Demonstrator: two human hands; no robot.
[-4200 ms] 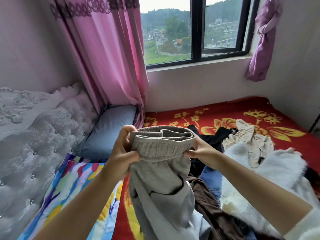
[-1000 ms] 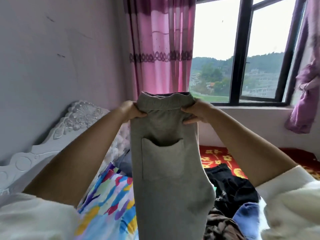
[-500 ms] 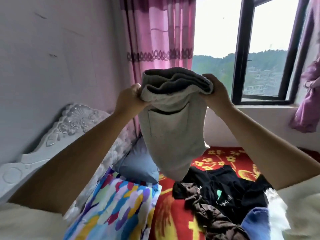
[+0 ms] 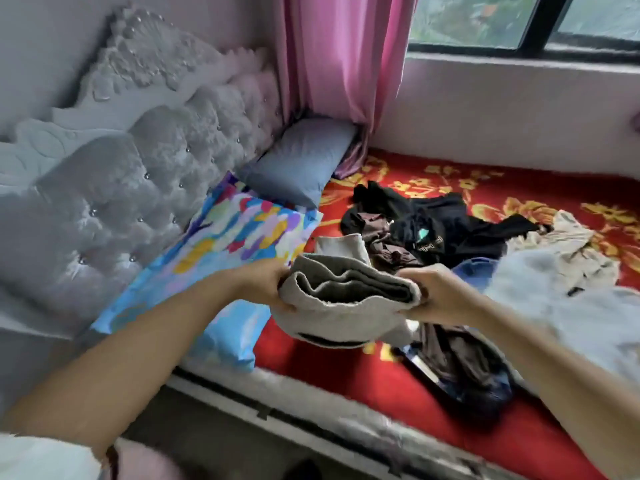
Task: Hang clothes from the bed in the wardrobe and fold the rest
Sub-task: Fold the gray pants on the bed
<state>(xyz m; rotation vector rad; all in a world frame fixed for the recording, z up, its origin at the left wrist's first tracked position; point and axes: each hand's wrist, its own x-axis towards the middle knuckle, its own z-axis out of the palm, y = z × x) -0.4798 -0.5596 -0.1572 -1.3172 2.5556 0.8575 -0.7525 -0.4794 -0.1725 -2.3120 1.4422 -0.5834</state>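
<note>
Grey-beige sweatpants [image 4: 343, 306] are doubled over into a thick bundle that I hold low above the bed's red floral cover [image 4: 346, 379]. My left hand [image 4: 263, 282] grips the bundle's left end and my right hand [image 4: 433, 289] grips its right end. The far end of the pants lies on the bed behind my hands. A heap of clothes is spread to the right: a black printed top [image 4: 440, 226], a brown garment [image 4: 391, 247], a blue piece [image 4: 474, 268], a white fluffy garment [image 4: 561, 306] and a beige garment [image 4: 568, 240].
A multicoloured pillow [image 4: 225, 244] and a grey-blue pillow [image 4: 301, 164] lean on the tufted grey headboard [image 4: 121, 188] at left. A pink curtain [image 4: 343, 57] hangs by the window. The bed's front edge [image 4: 311, 414] runs across below my arms.
The sweatpants were held up high in front of the window; now my hands have come down to the bed with them folded over. My view has tipped down to the mattress.
</note>
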